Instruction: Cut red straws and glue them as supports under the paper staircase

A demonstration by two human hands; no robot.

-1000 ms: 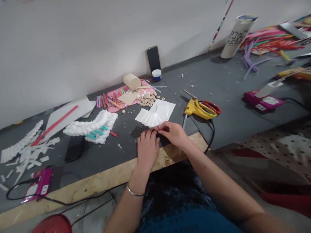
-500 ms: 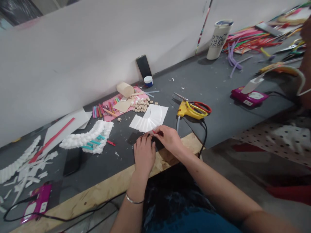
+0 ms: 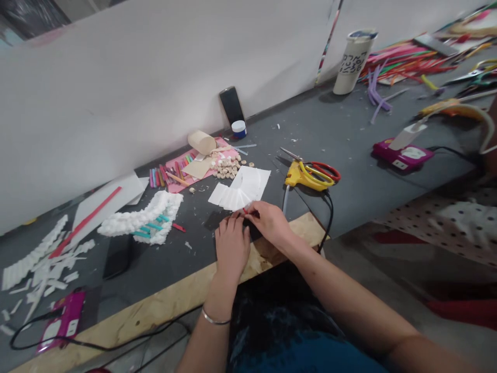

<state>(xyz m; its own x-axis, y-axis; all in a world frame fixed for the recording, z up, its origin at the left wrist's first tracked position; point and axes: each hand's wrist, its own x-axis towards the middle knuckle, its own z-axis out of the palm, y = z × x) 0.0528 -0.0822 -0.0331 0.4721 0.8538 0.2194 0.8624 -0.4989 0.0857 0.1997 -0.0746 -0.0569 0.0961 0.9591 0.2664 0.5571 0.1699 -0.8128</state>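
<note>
My left hand (image 3: 232,243) lies palm down on a black sheet (image 3: 213,220) at the table's near edge, fingers together and curled at the tips. My right hand (image 3: 269,223) is beside it, its fingertips pinched on a small red piece (image 3: 245,211) over that black sheet. Just beyond both hands lies a fan of white folded paper (image 3: 243,189). A yellow glue gun (image 3: 305,175) and red-handled scissors (image 3: 326,169) lie to the right of the hands.
A white ruffled paper piece with teal sticks (image 3: 143,217), coloured sticks on pink paper (image 3: 174,171), wooden discs (image 3: 225,166), a phone (image 3: 232,105) leaning on the wall, a small jar (image 3: 238,128). Purple sockets (image 3: 406,154) (image 3: 62,321) with cables. Another person's dotted clothing (image 3: 458,217) at right.
The view swung slightly; both hands stayed at the near edge, the right still pinching the red piece. Little else moved.
</note>
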